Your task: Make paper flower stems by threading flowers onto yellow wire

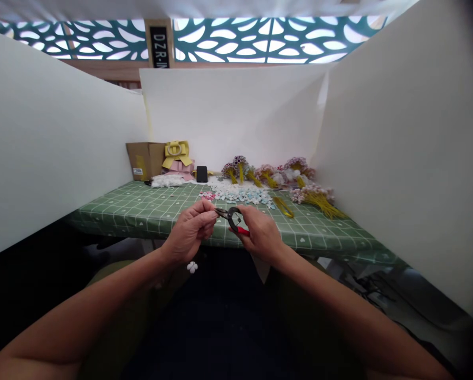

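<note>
My right hand is wrapped around a pair of pliers with dark jaws and red handles. The jaws point left and meet the fingertips of my left hand. Those fingers are closed in a pinch at the jaw tips. Below my left hand, past the table's front edge, hangs a small white artificial flower; its thin stem seems to run up into the closed fingers, which hide it. Just beyond both hands lie loose pale blue and white flower pieces and a small pink heap.
A green checked cloth covers the table. Bunches of beaded stems stand at the back right, with a larger bunch nearer. Yellow stems lie beside it. A cardboard box, yellow bow and black phone-like object are back left.
</note>
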`<state>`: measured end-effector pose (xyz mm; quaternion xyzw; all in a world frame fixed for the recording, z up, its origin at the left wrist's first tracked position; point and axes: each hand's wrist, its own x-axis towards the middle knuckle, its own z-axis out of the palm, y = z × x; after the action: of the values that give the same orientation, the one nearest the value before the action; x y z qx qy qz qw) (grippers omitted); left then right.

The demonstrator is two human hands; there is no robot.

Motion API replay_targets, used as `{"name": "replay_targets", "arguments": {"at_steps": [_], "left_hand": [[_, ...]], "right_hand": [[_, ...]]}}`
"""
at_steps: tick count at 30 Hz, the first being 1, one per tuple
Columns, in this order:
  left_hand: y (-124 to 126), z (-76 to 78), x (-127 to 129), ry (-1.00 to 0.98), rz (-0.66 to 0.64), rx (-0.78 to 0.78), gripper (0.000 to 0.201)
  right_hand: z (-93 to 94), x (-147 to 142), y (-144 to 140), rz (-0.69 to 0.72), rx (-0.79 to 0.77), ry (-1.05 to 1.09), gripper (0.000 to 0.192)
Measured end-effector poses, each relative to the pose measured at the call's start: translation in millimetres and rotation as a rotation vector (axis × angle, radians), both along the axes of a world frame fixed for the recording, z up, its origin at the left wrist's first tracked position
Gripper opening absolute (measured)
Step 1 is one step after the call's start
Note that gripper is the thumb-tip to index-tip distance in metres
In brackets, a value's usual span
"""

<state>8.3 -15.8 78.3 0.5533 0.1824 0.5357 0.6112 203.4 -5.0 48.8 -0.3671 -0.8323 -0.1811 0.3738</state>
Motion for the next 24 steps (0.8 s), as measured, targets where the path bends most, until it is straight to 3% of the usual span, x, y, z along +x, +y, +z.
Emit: {"name": "replay_targets", "arguments": {"at_steps": [13, 24], "left_hand": [[0, 0.6, -4, 0.05, -0.107, 0.021, 0.015], [1, -0.5, -4, 0.058, -0.108, 0.039, 0.014]], "right_hand": [[20.9, 9, -5, 0.052, 0.031, -0.093, 0.033], [14.5, 14, 0, 0.058, 0.062, -0.104, 0.03]]}}
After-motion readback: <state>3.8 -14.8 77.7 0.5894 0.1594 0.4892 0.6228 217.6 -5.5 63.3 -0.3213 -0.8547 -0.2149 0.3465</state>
